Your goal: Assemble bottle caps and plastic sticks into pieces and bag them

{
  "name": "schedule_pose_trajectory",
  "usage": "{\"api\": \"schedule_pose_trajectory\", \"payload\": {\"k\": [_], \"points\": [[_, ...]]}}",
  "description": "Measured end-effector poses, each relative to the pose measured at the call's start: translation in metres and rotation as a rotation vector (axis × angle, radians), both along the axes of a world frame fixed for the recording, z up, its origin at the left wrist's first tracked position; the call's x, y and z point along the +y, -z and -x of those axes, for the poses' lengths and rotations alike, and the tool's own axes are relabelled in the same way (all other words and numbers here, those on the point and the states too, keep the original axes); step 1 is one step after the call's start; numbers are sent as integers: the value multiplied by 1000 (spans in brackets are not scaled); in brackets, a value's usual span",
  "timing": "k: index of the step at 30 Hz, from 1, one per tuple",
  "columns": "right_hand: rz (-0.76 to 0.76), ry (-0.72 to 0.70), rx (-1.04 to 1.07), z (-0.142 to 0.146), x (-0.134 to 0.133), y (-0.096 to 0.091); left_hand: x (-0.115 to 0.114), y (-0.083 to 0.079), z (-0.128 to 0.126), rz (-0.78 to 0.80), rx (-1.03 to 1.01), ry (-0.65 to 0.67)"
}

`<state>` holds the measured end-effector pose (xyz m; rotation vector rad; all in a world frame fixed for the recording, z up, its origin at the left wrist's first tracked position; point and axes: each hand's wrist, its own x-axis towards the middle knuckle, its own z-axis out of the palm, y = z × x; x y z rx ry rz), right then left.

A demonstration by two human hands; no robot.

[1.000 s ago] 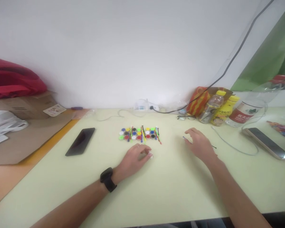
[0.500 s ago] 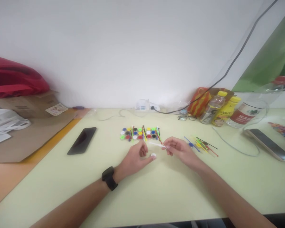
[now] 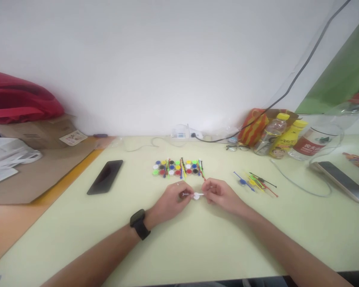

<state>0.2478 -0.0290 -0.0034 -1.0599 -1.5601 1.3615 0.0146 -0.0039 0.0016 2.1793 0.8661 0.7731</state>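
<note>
My left hand [image 3: 174, 201] wears a black watch on its wrist and pinches a small white disc [image 3: 196, 196] between thumb and fingertips. From the other side, my right hand [image 3: 217, 192] pinches one end of a thin white plastic arrow [image 3: 200, 194]. The arrow lies across the disc, its far tip showing by my left fingers; whether the two are joined I cannot tell. Just beyond the hands are rows of coloured discs [image 3: 177, 167] with coloured arrows [image 3: 182, 167] between them. Right of my right hand lie several arrows with discs at their middles, among them a blue spinner [image 3: 242, 181].
A black phone [image 3: 105, 177] lies at left, another phone [image 3: 343, 181] at right beside a thin cable [image 3: 302, 193]. Bottles [image 3: 288, 139], a large plastic jug [image 3: 311, 143] and glasses [image 3: 236, 148] stand or lie at back right. A power strip [image 3: 184, 131] sits by the wall.
My hands have come together. The white arrow in my right hand has moved down and left onto the white disc, and my left fingers have closed in around it.
</note>
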Motion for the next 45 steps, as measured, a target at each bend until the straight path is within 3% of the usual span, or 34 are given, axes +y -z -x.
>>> {"api": "schedule_pose_trajectory", "payload": {"k": [5, 11, 22, 27, 31, 36, 38, 41, 45], "points": [[-15, -9, -43, -2, 1, -1, -1, 1, 0, -13, 20, 35], [10, 24, -75, -4, 3, 2, -4, -4, -1, -170, 152, 98], [-95, -9, -198, -8, -2, 2, -11, -3, -3, -370, 357, 67], [-189, 123, -381, -11, -7, -3, -12, -8, 0, -309, 257, 67], [-196, 276, -482, -15, -11, -10, -7, -9, 5, -153, 84, -82], [80, 128, -327, -16, -16, -24, -1, -5, 8, -41, 19, -196], [122, 165, -201, -18, -16, -27, -1, -4, 8, -51, 16, -210], [48, 287, -162, -22, -11, -25, -1, -3, 7, -72, 13, -226], [-59, 304, -294, -24, -7, -20, 0, -1, 6, -94, 25, -214]]}}
